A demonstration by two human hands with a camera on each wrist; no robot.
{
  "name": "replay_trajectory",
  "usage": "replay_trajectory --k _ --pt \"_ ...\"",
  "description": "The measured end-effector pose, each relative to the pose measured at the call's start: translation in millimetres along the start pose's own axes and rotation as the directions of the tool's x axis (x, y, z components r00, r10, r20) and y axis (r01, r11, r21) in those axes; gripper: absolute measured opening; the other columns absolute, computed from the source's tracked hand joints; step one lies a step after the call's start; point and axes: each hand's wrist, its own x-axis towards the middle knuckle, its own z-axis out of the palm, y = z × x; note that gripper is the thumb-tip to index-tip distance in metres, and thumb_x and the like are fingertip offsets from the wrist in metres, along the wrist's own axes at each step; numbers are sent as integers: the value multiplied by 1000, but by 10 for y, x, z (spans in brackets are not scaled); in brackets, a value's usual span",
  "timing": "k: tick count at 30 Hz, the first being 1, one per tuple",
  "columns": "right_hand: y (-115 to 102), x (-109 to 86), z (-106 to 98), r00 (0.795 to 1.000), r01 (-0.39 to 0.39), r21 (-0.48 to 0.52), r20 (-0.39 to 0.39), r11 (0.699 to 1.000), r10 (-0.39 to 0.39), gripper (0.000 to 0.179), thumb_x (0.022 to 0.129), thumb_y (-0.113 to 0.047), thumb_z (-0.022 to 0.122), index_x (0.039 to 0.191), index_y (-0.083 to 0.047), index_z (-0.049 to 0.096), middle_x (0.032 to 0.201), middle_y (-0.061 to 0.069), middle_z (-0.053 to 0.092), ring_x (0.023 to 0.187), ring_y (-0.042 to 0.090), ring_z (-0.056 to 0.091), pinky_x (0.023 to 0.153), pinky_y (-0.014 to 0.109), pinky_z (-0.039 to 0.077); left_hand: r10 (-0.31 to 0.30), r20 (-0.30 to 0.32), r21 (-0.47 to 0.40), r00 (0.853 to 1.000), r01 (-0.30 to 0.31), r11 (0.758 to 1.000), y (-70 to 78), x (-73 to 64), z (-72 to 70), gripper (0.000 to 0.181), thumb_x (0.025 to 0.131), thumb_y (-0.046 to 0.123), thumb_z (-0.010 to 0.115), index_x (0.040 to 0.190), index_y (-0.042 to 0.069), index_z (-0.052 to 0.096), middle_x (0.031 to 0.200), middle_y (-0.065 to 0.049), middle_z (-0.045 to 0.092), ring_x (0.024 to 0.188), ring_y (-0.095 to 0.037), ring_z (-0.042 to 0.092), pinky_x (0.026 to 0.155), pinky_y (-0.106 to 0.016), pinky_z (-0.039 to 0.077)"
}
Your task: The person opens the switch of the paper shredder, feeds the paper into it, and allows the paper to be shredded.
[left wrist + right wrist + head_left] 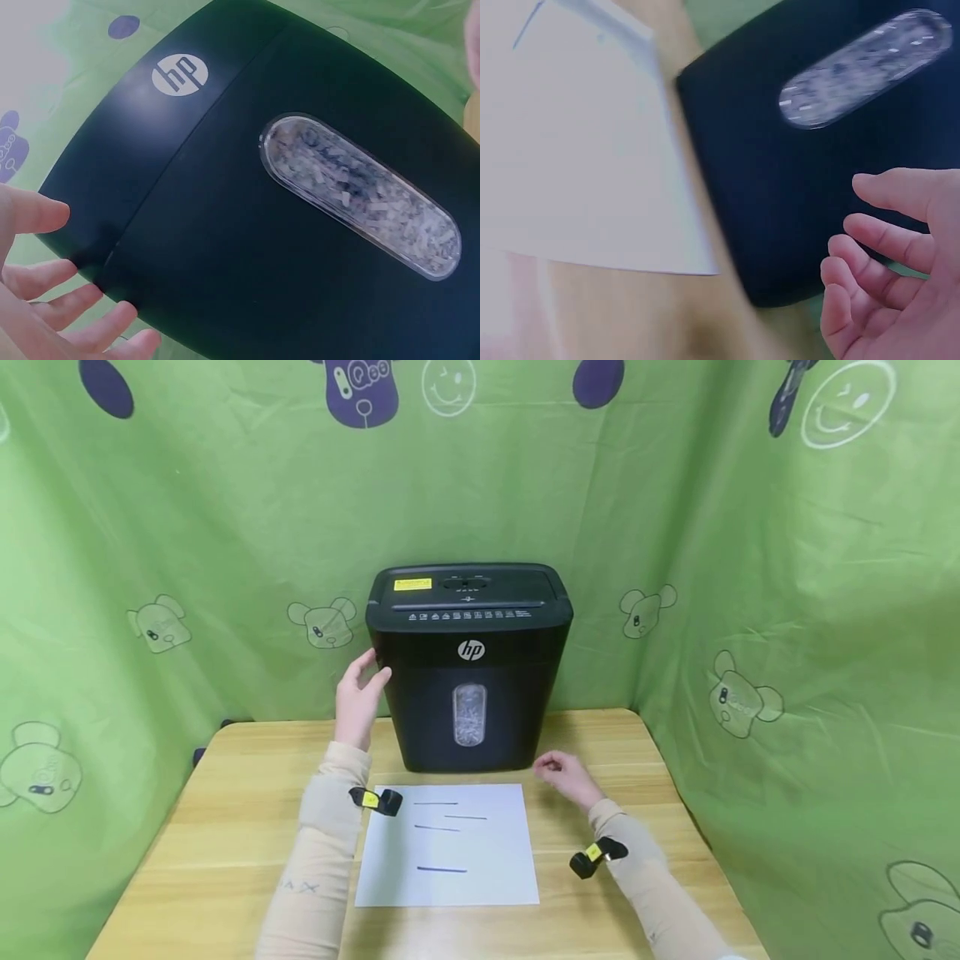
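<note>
A black HP paper shredder (423,714) stands upright on the table, and shredded paper shows through its clear window (360,195). My left hand (356,706) is at the shredder's upper left side, thumb and fingers spread apart. In the left wrist view its fingertips lie along the shredder's edge; whether they press on it I cannot tell. Near the lower right corner of the shredder is my right hand (568,779), holding nothing, its fingers loosely bent in the right wrist view. A white sheet of paper (487,852) with several dark pen lines lies flat in front of the shredder.
The wooden table (607,760) reaches back to a green patterned curtain (225,568), which hangs behind and on both sides. On the shredder's top are a yellow label (413,584), a switch (465,583) and a long feed slot.
</note>
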Motion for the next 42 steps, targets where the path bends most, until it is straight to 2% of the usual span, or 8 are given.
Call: replay_trajectory --k 6,14,17,21,24,28,37,42 --pt "199 11 263 999 -22 -4 -30 1000 22 27 83 -2 70 105 12 63 87 13 65 74 7 53 66 18 46 -28 19 -4 999 28 1000 -127 -62 -28 49 97 17 57 145 12 45 152 -7 43 137 -26 46 110 -44 41" --pt "375 70 515 994 -87 6 -58 996 88 29 80 -2 73 104 11 62 80 6 57 70 11 49 60 17 42 -86 34 -28 996 87 996 -312 -187 -80 42 98 15 54 140 10 50 142 -11 54 126 -29 53 88 -28 47" --pt "447 102 591 993 -71 -16 -98 997 69 27 79 0 73 101 11 62 80 10 58 71 13 49 64 18 42 -116 32 -41 993 117 992 -390 -241 -101 40 98 16 55 137 8 52 139 -13 56 122 -30 54 92 -31 49" --pt "521 119 666 986 -54 -82 -160 995 40 27 76 -3 77 98 7 64 82 13 63 75 14 54 70 23 45 -162 32 -30 986 162 986 -544 -293 -142 38 98 17 56 134 7 54 139 -16 56 109 -19 60 99 -40 48" --pt "543 118 709 982 -61 -115 -184 991 39 29 75 -5 78 99 5 65 84 13 64 77 17 55 73 28 47 -188 27 -4 982 188 982 -687 -330 -179 37 98 18 55 133 5 54 137 -19 56 99 -9 61 97 -41 49" --pt "576 133 758 981 -59 -137 -193 989 32 31 74 -5 79 99 5 65 83 12 62 77 17 54 74 29 47 -218 15 19 976 218 976 -853 -411 -235 36 99 18 54 132 5 54 135 -19 57 95 -7 62 91 -35 50" --pt "562 120 789 981 -68 -225 -195 972 23 35 70 -6 80 100 4 64 90 15 59 82 25 56 77 40 50 -270 -20 19 963 270 963 -1103 -559 -301 37 99 20 54 132 3 54 133 -19 59 106 -18 64 97 -43 50" --pt "522 87 785 983 -60 -287 -181 956 7 35 69 -5 78 98 3 63 92 17 58 85 28 56 81 43 50 -305 -30 32 952 306 951 -1184 -617 -303 37 100 21 53 132 4 53 135 -20 57 111 -23 62 95 -40 50"
